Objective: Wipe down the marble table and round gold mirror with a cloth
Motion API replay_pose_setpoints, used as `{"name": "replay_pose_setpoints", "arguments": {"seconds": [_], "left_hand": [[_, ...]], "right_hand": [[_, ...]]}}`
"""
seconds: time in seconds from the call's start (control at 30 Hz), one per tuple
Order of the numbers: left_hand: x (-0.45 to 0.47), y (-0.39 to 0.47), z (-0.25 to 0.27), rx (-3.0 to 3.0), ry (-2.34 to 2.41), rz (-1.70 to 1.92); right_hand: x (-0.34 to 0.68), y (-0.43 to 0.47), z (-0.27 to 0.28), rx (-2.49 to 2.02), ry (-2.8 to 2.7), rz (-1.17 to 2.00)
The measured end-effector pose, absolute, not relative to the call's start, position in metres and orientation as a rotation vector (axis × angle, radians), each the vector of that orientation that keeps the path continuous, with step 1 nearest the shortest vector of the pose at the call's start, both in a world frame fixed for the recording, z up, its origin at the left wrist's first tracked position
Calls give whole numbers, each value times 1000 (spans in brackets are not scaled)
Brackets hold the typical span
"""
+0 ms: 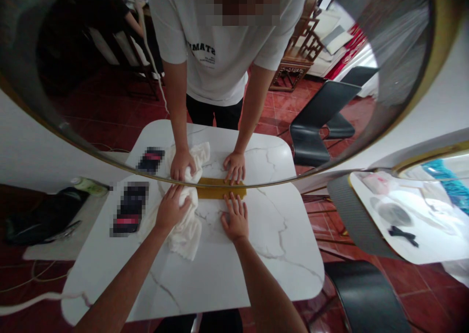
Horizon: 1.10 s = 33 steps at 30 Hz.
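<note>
A white cloth (186, 240) lies bunched on the white marble-patterned table (271, 274). My left hand (171, 211) presses down on the cloth, its fingers and thumb closed around a crumpled part of it. To the right, my right hand (236, 218) lies flat with fingers spread, the fingertips on a flat gold-coloured strip (216, 192) at the table's far side. The strip's left end meets the cloth by my left hand. Just above both hands runs the lower rim of a large round gold-framed mirror (256, 185), which reflects my arms and white T-shirt.
A pixelated dark object (130, 208) lies on the table, left of the cloth. Beyond the left edge are a black bag (47, 216) and a green bottle (90, 186). A black chair (366, 294) stands at the lower right. Another mirror (432, 191) is farther right.
</note>
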<state>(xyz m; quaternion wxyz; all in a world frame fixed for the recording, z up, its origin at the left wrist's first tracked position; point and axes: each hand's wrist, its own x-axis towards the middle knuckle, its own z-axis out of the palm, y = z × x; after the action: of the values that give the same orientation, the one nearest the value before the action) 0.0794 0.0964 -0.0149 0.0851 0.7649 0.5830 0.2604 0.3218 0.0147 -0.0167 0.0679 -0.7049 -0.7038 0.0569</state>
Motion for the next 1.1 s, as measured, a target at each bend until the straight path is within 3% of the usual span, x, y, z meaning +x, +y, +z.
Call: {"name": "replay_pose_setpoints", "arguments": {"seconds": [0.47, 0.87, 1.1], "left_hand": [[91, 34, -13, 2257, 1650, 759], [84, 86, -16, 2288, 1679, 783], [88, 75, -10, 2312, 1663, 744]], "right_hand": [[320, 14, -18, -2104, -2094, 161], [322, 14, -16, -2091, -2100, 161], [322, 14, -16, -2098, -2105, 154]]}}
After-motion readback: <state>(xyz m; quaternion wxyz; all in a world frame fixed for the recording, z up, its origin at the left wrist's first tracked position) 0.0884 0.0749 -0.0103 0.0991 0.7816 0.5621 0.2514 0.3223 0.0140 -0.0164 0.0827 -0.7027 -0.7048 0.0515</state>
